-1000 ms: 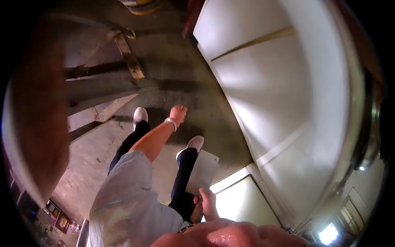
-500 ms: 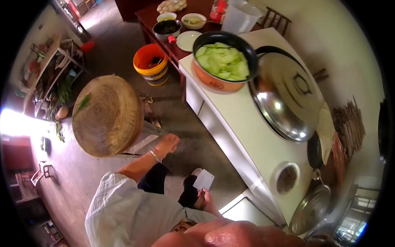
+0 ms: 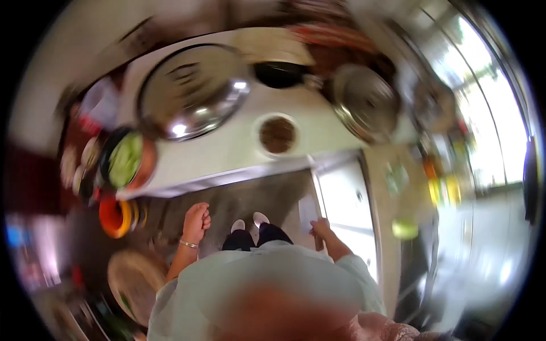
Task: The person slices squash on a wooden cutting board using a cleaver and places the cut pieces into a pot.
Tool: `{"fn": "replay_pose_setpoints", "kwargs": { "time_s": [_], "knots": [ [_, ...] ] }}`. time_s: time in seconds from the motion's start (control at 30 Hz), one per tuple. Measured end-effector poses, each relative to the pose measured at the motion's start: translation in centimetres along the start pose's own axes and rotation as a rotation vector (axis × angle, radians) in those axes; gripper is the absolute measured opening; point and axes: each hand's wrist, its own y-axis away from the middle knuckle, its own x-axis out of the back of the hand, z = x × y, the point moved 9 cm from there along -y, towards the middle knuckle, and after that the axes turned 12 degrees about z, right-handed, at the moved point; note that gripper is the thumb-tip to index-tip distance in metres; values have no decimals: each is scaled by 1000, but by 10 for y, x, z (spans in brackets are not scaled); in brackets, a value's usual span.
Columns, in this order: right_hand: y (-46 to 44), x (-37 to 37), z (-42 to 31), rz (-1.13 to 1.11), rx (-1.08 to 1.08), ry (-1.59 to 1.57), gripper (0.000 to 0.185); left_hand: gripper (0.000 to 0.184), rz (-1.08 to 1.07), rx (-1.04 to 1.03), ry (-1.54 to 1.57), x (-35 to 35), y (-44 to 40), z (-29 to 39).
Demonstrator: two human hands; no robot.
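My right hand [image 3: 322,228] is closed round the handle of a cleaver [image 3: 308,210], whose broad pale blade points away from me beside the white cabinet front. My left hand [image 3: 196,220], with a bracelet at the wrist, is curled into a fist in front of the counter, and nothing shows in it. Left of that fist stands an orange pot [image 3: 149,165] heaped with pale green slices [image 3: 125,160]. A round wooden chopping block [image 3: 133,278] lies lower left, close to my left forearm, with a bit of green on it.
The white counter [image 3: 222,153] runs across in front of me. On it are a large domed metal lid [image 3: 196,96], a white bowl of brown food [image 3: 277,135] and another metal lid [image 3: 364,102]. An orange bucket [image 3: 115,217] stands on the floor. A green round thing [image 3: 405,229] sits at the right.
My view has swung to the right, so the counter now lies straight ahead and a bright window shows. The cleaver stays in my right hand; my left hand remains curled.
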Motion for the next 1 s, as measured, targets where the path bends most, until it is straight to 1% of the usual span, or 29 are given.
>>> {"fn": "replay_pose_setpoints", "kwargs": {
  "time_s": [0.03,0.1,0.2,0.27,0.3,0.33,0.37,0.4,0.43,0.53,0.63,0.73,0.8,0.87,0.93,0.97,1.0],
  "knots": [
    [37,20,8,133,-32,-1,20,15,-72,14,-69,-14,-13,6],
    [50,23,95,152,63,294,17,16,-233,23,-167,-49,-33,3],
    [97,19,238,192,131,581,12,14,-361,41,-379,-119,-34,2],
    [162,13,305,270,76,805,13,13,-464,14,-490,-171,-10,1],
    [204,13,333,190,-117,657,13,13,-501,-8,-539,-193,4,-3],
    [240,5,358,158,-385,433,13,14,-575,-5,-566,-214,14,-11],
    [290,1,367,184,-677,198,15,15,-646,-3,-588,-234,23,-21],
    [344,-4,371,246,-946,28,17,16,-714,-2,-606,-256,35,-33],
    [377,-13,384,279,-1083,-78,17,16,-797,-17,-657,-279,55,-45],
    [419,-56,433,340,-1133,-247,16,16,-1010,-160,-862,-348,129,-80],
    [436,-94,479,394,-1096,-362,16,14,-1201,-171,-941,-411,198,-143],
    [447,-108,511,456,-1061,-462,16,14,-1303,-61,-938,-474,279,-223],
    [451,-109,524,494,-1046,-532,16,17,-1463,7,-994,-516,340,-282],
    [454,-103,537,540,-1038,-609,16,20,-1620,121,-1063,-550,392,-348],
    [459,-93,548,591,-1035,-675,16,22,-1606,26,-1181,-585,433,-407],
    [459,-87,557,613,-1040,-715,16,24,-1682,105,-1177,-610,474,-455],
    [461,-82,556,633,-1038,-742,16,27,-1736,186,-1156,-629,500,-480]
  ]
}}
